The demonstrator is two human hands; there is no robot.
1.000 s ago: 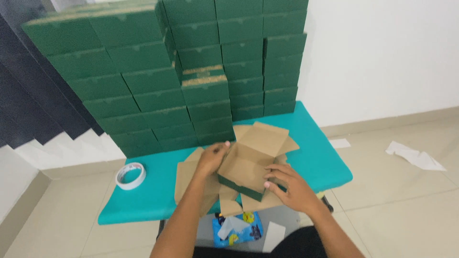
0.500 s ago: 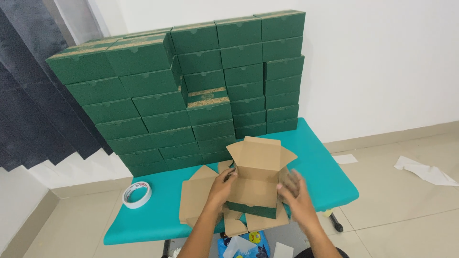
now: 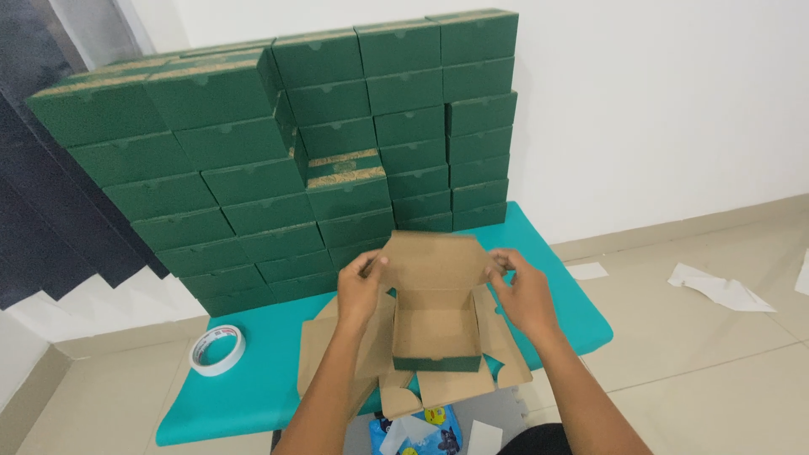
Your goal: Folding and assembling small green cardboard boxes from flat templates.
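Both hands now grip the lid of the half-folded box (image 3: 436,316): left hand (image 3: 361,286) and right hand (image 3: 522,291) each pinch a corner, where a moment ago they pressed its sides. Plain brown card inside, green outside, it sits between them on the teal table (image 3: 253,388); the walls look formed.

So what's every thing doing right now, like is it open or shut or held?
Half-made box: open, lid flap standing up, brown inside showing.
Left hand: fingers pinching the lid's left corner.
Right hand: fingers pinching the lid's right corner.
Green boxes: shut, stacked against the wall.
Tape roll: lying flat on the teal table.
Flat cardboard: unfolded, lying under the box.
Paper scraps: loose on the floor.
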